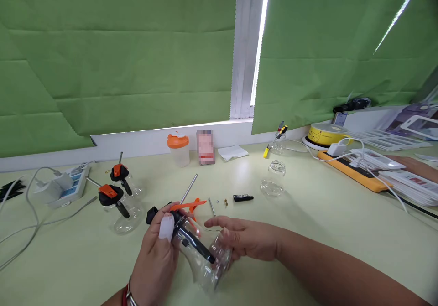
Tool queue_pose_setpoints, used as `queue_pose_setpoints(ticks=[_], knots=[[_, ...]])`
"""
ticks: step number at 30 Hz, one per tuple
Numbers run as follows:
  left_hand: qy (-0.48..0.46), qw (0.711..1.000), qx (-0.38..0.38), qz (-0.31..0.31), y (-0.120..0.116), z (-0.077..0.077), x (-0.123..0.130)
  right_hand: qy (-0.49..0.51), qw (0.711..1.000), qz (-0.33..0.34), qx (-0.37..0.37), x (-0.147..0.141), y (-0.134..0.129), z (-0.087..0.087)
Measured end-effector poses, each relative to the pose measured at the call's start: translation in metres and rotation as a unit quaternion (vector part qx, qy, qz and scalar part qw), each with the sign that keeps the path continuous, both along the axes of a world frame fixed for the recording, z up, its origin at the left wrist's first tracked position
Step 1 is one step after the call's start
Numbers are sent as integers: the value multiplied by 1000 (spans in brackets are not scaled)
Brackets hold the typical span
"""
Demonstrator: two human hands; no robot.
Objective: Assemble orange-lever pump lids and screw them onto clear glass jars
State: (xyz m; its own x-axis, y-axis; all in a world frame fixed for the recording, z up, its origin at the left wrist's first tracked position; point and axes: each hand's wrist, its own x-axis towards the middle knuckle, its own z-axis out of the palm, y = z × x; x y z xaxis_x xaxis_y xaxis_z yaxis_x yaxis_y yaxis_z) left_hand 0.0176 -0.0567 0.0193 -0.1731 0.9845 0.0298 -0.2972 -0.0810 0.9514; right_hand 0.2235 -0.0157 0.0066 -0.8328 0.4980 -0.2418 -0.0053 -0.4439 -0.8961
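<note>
A clear glass jar (196,260) is tilted on its side between my hands, with a black stick-like part (195,243) showing through the glass. My left hand (157,251), white tape on one finger, is closed around the black lid end (177,218). My right hand (246,240) has its fingers curled on the jar's base. A long orange piece (187,205) lies at the lid, and a metal rod (189,188) rises behind it. Beyond my hands are a thin metal pin (211,206), tiny brass-coloured parts (226,202) and a black part with a spring (242,198).
Two jars with black-and-orange lids (110,194) stand left, near a power strip (73,185). An open jar (273,178), an orange-lidded cup (179,150) and screwdrivers (279,132) stand farther back. Right are an orange power strip (356,171) and another person's hand (414,167).
</note>
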Motion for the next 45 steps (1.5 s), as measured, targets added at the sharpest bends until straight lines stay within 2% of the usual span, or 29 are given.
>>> queue_pose_setpoints(ticks=[4, 8, 11, 14, 16, 19, 20, 21, 22, 23, 25, 26, 27, 29, 30, 31, 33, 34, 36, 37, 38, 39, 40, 41, 42, 44, 45], knots=[[137, 989, 29, 37, -6, -5, -5, 38, 998, -20, -51, -4, 0, 1], [192, 979, 67, 0, -5, -11, -14, 44, 991, -124, -31, -1, 2, 11], [258, 962, 83, -25, 0, -10, -16, 38, 978, -206, 12, -3, -1, 16], [272, 959, 52, -52, 4, -8, -12, -13, 956, -265, 128, -5, -8, 16], [256, 964, 10, -77, 5, -8, -9, -47, 912, -298, 277, -6, -14, 19], [221, 969, -51, -92, 5, -12, -3, -41, 794, -331, 508, -4, -22, 27], [210, 972, -54, -89, 5, -13, -2, -34, 766, -338, 546, -3, -23, 30], [199, 976, -44, -80, 5, -13, -2, -35, 756, -343, 557, -3, -24, 32], [192, 979, -24, -64, 5, -14, -2, -49, 765, -345, 541, -2, -23, 33], [191, 980, -3, -46, 5, -14, -3, -73, 793, -343, 499, -2, -22, 33], [202, 979, 35, -6, 6, -14, -8, -107, 879, -297, 356, -3, -17, 30], [212, 976, 46, 5, 7, -14, -10, -111, 922, -253, 271, -4, -15, 28], [222, 974, 50, 12, 7, -14, -12, -105, 953, -207, 194, -5, -12, 26], [227, 972, 49, 9, 8, -14, -14, -88, 977, -155, 115, -6, -9, 22], [224, 974, 44, 5, 9, -13, -13, -85, 977, -157, 121, -5, -9, 21], [215, 976, 32, 2, 9, -12, -12, -87, 969, -168, 158, -4, -8, 21], [186, 983, -9, -8, 11, -8, -10, -89, 928, -181, 315, -1, -8, 23], [168, 985, -36, -17, 12, -5, -8, -85, 888, -172, 419, 2, -8, 25], [133, 987, -81, -40, 13, 1, -6, -75, 768, -139, 621, 8, -7, 29], [117, 988, -92, -50, 13, 4, -5, -73, 707, -124, 692, 11, -6, 31], [105, 988, -96, -58, 13, 6, -5, -74, 662, -117, 737, 14, -5, 32], [96, 989, -95, -62, 13, 7, -5, -78, 642, -116, 754, 16, -3, 34], [94, 990, -89, -60, 13, 6, -5, -87, 652, -122, 743, 18, -2, 35], [99, 991, -76, -54, 13, 5, -5, -95, 690, -135, 705, 19, -1, 35], [113, 991, -62, -42, 14, 3, -6, -102, 748, -150, 638, 20, 0, 35], [153, 988, -35, -17, 15, -2, -7, -101, 876, -159, 443, 18, 2, 32], [172, 985, -25, -8, 15, -5, -8, -93, 925, -145, 338, 17, 2, 29]])
